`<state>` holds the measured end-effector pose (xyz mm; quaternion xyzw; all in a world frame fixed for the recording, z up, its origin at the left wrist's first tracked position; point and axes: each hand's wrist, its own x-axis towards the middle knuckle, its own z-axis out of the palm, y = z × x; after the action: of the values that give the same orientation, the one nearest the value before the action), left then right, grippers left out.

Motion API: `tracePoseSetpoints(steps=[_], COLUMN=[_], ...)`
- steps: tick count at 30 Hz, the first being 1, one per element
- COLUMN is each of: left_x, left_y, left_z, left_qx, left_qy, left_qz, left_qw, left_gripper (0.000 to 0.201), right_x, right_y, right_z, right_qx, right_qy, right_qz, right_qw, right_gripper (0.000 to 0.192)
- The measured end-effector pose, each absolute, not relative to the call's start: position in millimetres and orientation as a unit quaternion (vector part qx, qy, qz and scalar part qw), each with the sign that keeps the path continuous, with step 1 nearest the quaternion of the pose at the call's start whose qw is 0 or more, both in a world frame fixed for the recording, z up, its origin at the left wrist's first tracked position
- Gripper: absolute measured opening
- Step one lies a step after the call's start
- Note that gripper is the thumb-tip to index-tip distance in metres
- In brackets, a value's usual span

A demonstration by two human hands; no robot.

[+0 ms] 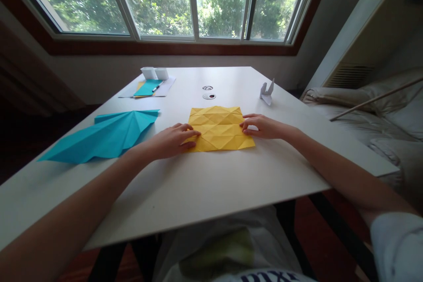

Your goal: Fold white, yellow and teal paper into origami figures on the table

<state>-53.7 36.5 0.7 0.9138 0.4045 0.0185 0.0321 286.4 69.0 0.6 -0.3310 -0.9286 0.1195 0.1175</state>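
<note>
Now two hands [218, 134], one yellow sheet [220, 128]

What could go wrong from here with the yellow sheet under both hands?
1. The left hand and right hand press only the side edges of the yellow creased paper; uneven pressure could skew it or add a stray crease.
2. The blue folded paper lies close beside the left forearm; a sweep outward might knock or crush it.
</note>
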Motion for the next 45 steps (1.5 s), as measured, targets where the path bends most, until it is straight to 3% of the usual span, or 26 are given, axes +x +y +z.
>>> tracePoseSetpoints(steps=[10, 17, 23, 28, 33, 45], left_x=[-63.8, -63.8, -63.6, -60.5, -51.7, -32.2], left_y=[46.3, 38.5, 37.8, 38.1, 35.1, 21.9], left_z=[-0.2, 10.5, 12.8, 10.6, 8.0, 7.1], left_qx=[0.907, 0.898, 0.9, 0.912, 0.933, 0.94], left_qy=[0.411, 0.424, 0.422, 0.401, 0.356, 0.184], left_qz=[0.033, -0.001, -0.008, 0.01, 0.048, 0.138], left_qw=[0.083, 0.114, 0.111, 0.083, 0.023, -0.253], left_gripper=[0.046, 0.067, 0.074, 0.07, 0.059, 0.023], right_x=[280.1, 306.7, 301.0, 299.8, 301.5, 302.6], right_y=[56.2, 74.0, 70.0, 69.4, 72.0, 71.3], right_z=[12.3, 9.3, 9.7, 10.6, 7.7, 7.7], right_qx=[-0.264, -0.313, -0.303, -0.309, -0.316, -0.326], right_qy=[-0.942, -0.929, -0.928, -0.926, -0.923, -0.918], right_qz=[0.153, 0.171, 0.206, 0.203, 0.204, 0.213], right_qw=[0.138, 0.102, 0.075, 0.072, 0.078, 0.07], right_gripper=[0.023, 0.057, 0.043, 0.048, 0.05, 0.058])
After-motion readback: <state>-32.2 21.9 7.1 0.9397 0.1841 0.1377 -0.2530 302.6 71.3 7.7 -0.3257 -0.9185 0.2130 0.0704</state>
